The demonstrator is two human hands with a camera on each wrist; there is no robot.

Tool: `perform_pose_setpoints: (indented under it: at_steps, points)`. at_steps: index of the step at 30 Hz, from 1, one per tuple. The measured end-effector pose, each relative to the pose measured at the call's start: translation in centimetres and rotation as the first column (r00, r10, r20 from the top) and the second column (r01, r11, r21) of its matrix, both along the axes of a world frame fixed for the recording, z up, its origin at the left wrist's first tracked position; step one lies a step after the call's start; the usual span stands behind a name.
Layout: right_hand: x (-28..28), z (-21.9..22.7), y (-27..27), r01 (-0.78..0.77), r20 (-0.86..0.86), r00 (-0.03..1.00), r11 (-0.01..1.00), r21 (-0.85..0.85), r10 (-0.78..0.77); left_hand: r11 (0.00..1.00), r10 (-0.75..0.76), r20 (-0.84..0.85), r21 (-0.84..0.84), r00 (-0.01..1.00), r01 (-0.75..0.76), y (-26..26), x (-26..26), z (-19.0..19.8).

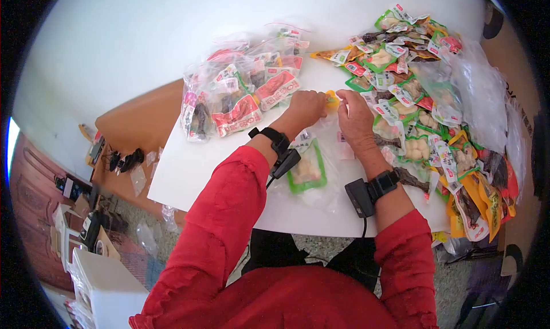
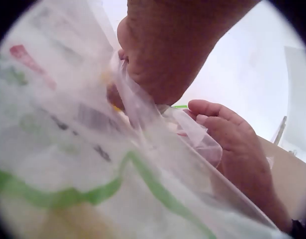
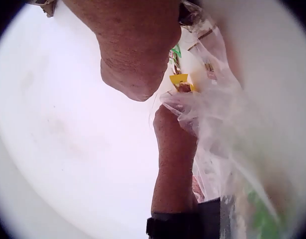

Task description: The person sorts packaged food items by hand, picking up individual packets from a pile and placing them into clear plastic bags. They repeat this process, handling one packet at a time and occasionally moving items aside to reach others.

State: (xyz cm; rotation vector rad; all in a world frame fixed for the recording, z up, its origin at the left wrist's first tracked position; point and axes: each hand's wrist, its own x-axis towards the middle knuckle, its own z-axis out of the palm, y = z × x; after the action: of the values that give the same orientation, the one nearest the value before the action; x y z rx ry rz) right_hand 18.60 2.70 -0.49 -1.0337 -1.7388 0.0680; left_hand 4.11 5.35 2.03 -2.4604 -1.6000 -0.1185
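My left hand [image 1: 308, 107] [image 2: 163, 55] [image 3: 175, 144] and right hand [image 1: 354, 117] [image 2: 237, 144] [image 3: 140, 50] are close together above the table, both pinching a clear plastic bag [image 1: 329, 186] [image 2: 197, 164] [image 3: 212, 134] near its top. Inside the bag lies a green-edged packet [image 1: 306, 166] with pale contents. Between the hands shows a small yellow packet [image 1: 332, 100] [image 3: 183, 83]; whether it is inside the bag is unclear. The left fingers are curled at the plastic, and the right fingertips are partly hidden.
Filled clear bags [image 1: 240, 94] stand at the table's back left. A large heap of mixed packets [image 1: 415, 100] covers the right side, with loose clear plastic bags [image 1: 481, 94] over it. A brown cardboard box [image 1: 140, 114] is beyond the white table's [image 1: 183, 174] left edge.
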Motion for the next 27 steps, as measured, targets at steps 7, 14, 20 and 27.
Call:
perform_pose_setpoints:
  at_steps: [7, 14, 20, 27]
  points:
    - [-0.2, -0.7, 0.7, -0.043, -0.27, 0.963, 0.991, -0.13, 0.006, 0.987, -0.04, 0.149, 0.158, 0.988, 0.016, -2.1, -1.5, -0.3]
    - [-0.4, -2.1, 1.3, -0.128, -0.101, 0.989, 0.97, -0.207, 0.109, 0.965, -0.115, 0.51, 0.262, 0.852, -0.027, -2.9, -3.7, -1.5]
    - [0.1, 1.8, -0.9, -0.955, -0.966, 0.24, 0.201, -0.217, 0.097, 0.916, -0.394, 0.86, 0.395, 0.323, 0.065, -3.9, -2.8, -1.1]
    - [0.4, 0.4, 0.7, -0.867, -0.943, 0.247, 0.486, -0.113, 0.222, 0.902, -0.432, 0.848, 0.414, 0.307, 0.124, -5.3, -1.7, -0.9]
